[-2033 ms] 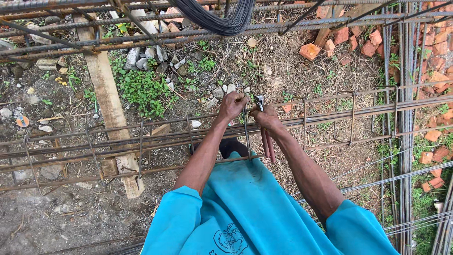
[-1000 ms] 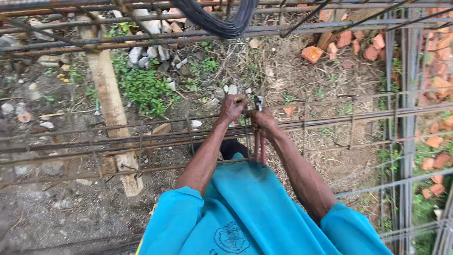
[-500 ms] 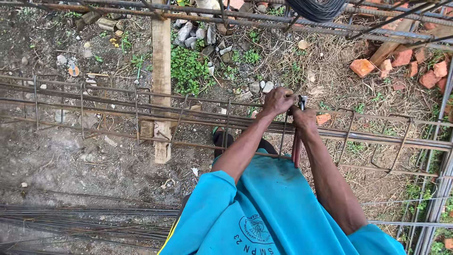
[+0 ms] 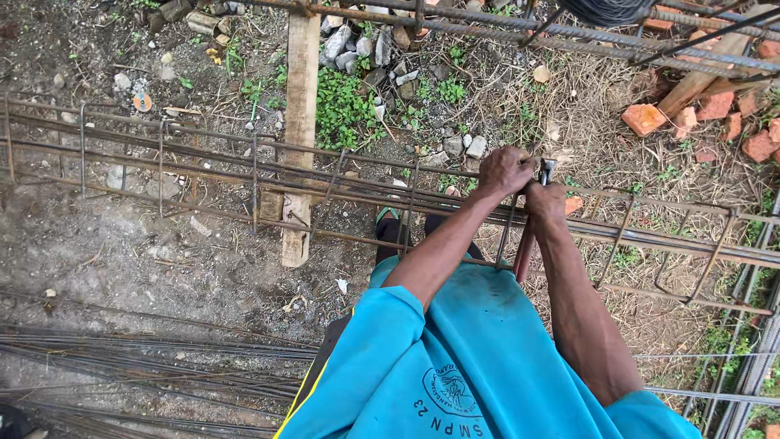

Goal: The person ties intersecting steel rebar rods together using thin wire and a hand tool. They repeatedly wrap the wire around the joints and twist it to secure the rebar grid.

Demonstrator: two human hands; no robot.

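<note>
The view has shifted left along the long rusty rebar cage (image 4: 244,175). Both hands stay at its top bar: left hand (image 4: 504,171) closed on it, right hand (image 4: 546,199) gripping red-handled pincers (image 4: 526,244) (jaws up).

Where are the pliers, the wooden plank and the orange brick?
pliers (image 4: 525,244), head view, on the red handles below the right hand.
wooden plank (image 4: 301,106), head view, on its upper middle.
orange brick (image 4: 644,119), head view, on its top face.
</note>
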